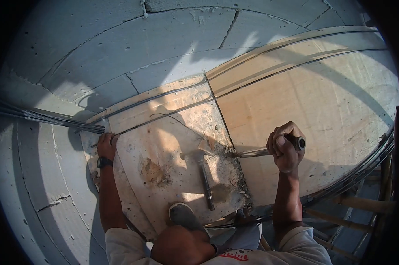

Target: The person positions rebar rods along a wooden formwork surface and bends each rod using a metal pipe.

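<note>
The right hand [286,148] is closed around a metal tool [252,153], whose long axis goes leftward to the debris [223,152] at the seam of the plywood [274,115]. The left hand [106,147], well apart, rests beside the rebar bundle [54,118], and I cannot tell if it grips; between both hands, a dark bar [205,183] lies lengthwise toward the person.

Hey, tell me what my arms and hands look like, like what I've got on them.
You wear no gloves. The left hand has a dark wristwatch just behind it; the right hand has none. Your pale greyish sleeves are short and loose, leaving the forearms bare.
</note>
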Available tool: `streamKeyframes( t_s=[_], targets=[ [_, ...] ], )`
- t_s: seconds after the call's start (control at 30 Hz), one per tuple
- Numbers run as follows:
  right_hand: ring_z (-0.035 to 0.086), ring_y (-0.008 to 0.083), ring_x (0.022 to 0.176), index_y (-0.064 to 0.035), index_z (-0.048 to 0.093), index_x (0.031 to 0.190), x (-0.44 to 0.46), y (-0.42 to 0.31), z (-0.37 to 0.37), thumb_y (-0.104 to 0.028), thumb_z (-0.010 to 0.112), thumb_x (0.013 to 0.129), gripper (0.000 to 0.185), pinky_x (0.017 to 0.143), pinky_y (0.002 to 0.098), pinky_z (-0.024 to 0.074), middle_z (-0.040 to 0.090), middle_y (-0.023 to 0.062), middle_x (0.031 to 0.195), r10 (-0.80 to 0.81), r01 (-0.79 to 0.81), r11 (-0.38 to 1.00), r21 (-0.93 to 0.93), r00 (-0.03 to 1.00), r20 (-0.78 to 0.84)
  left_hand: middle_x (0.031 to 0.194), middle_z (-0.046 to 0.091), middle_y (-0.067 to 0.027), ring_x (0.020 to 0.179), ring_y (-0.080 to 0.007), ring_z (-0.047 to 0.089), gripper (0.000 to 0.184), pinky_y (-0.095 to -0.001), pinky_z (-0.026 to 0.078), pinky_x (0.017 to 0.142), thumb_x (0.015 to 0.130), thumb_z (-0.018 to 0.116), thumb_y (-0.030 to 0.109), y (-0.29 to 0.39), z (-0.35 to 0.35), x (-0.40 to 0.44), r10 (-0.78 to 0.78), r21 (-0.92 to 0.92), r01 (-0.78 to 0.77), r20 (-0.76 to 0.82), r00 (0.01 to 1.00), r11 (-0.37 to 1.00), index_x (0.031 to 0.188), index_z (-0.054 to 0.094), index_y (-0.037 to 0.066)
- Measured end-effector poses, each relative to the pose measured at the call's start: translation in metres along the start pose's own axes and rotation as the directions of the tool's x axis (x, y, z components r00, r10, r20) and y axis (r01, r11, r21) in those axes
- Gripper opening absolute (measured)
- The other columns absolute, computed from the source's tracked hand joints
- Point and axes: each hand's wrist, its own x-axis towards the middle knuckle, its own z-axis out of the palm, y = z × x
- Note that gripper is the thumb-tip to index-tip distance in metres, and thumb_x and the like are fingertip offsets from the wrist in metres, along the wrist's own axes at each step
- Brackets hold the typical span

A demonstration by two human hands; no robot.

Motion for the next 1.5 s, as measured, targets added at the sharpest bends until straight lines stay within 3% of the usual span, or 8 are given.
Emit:
streamKeyframes(
  t_s=[0.37,0.97,1.2,1.27,1.33,1.37,1.47,1.5],
  targets=[
    [0.042,0.0091,0.043,0.0033,0.06,0.085,0.132,0.024,0.084,-0.038,0.062,0.084,0.041,0.044,0.0249,0.0358,0.043,0.0003,0.055,0.094,0.043,0.964,-0.263,0.868,0.488,0.095,0.065,-0.013,0.09,-0.0352,0.063,0.018,-0.043,0.052,0.08,0.081,0.079,0.016,0.001,0.0,-0.003,-0.013,-0.015,0.012,-0.019,1.0,1.0,0.09,0.07,0.003],
    [0.037,0.0082,0.041,-0.0016,0.051,0.07,0.175,0.039,0.125,-0.046,0.064,0.085,0.049,0.038,0.0248,0.0313,0.041,0.0006,0.053,0.065,0.089,0.974,-0.206,0.767,0.638,0.095,0.064,-0.013,0.087,-0.0364,0.061,0.014,-0.0426,0.05,0.076,0.081,0.077,0.01,0.009,0.002,-0.01,-0.058,-0.175,0.03,-0.161,0.985,0.984,0.09,0.07,0.001],
    [0.042,0.0077,0.043,-0.0012,0.057,0.07,0.161,0.062,0.15,-0.056,0.063,0.086,0.058,0.041,0.0244,0.0312,0.05,0.0018,0.056,0.103,0.132,0.95,-0.282,0.723,0.683,0.105,0.065,-0.0083,0.096,-0.0326,0.061,0.02,-0.043,0.048,0.087,0.082,0.08,0.022,0.014,0.008,-0.015,-0.097,-0.043,0.09,-0.208,0.973,0.995,0.091,0.072,0.006],
    [0.042,0.0104,0.053,-0.0017,0.054,0.069,0.148,0.064,0.17,-0.053,0.065,0.09,0.057,0.048,0.0317,0.032,0.044,0.0019,0.056,0.167,0.113,0.939,-0.324,0.674,0.719,0.111,0.065,-0.0078,0.1,-0.0321,0.061,0.023,-0.0425,0.047,0.091,0.081,0.081,0.028,0.025,0.009,-0.018,-0.107,0.072,0.132,-0.283,0.953,0.989,0.092,0.073,0.009],
    [0.045,0.0149,0.051,-0.0014,0.058,0.07,0.127,0.084,0.194,-0.056,0.065,0.089,0.058,0.049,0.0337,0.0371,0.049,0.0056,0.054,0.14,0.269,0.875,-0.402,0.655,0.743,0.116,0.063,-0.0096,0.102,-0.0334,0.061,0.033,-0.0429,0.048,0.092,0.081,0.081,0.032,0.033,0.015,-0.021,-0.196,0.202,0.308,-0.438,0.878,0.93,0.1,0.071,0.008],
    [0.043,0.0129,0.052,-0.0024,0.058,0.071,0.124,0.08,0.193,-0.048,0.066,0.089,0.05,0.05,0.0314,0.0351,0.048,0.003,0.056,0.132,0.243,0.881,-0.406,0.698,0.704,0.118,0.062,-0.0105,0.103,-0.034,0.061,0.037,-0.043,0.048,0.092,0.081,0.082,0.035,0.033,0.019,-0.024,-0.226,0.255,0.402,-0.52,0.824,0.879,0.104,0.071,0.007],
    [0.041,0.0106,0.053,-0.0033,0.058,0.073,0.116,0.083,0.194,-0.037,0.067,0.088,0.038,0.05,0.0295,0.0332,0.046,0.0006,0.057,0.141,0.214,0.888,-0.408,0.716,0.684,0.115,0.064,-0.015,0.104,-0.034,0.063,0.05,-0.0433,0.05,0.091,0.083,0.08,0.038,0.033,0.025,-0.025,-0.694,-0.096,0.723,-0.392,0.604,0.684,0.114,0.065,0.002],
    [0.041,0.0105,0.053,-0.0032,0.058,0.073,0.112,0.083,0.193,-0.035,0.068,0.088,0.037,0.05,0.0297,0.0333,0.046,0.0007,0.057,0.147,0.213,0.887,-0.41,0.711,0.688,0.109,0.068,-0.0169,0.1,-0.035,0.067,0.067,-0.0439,0.053,0.088,0.081,0.082,0.041,0.034,0.027,-0.021,-0.738,-0.216,0.719,-0.367,0.567,0.66,0.125,0.055,-0.003]
  ],
)
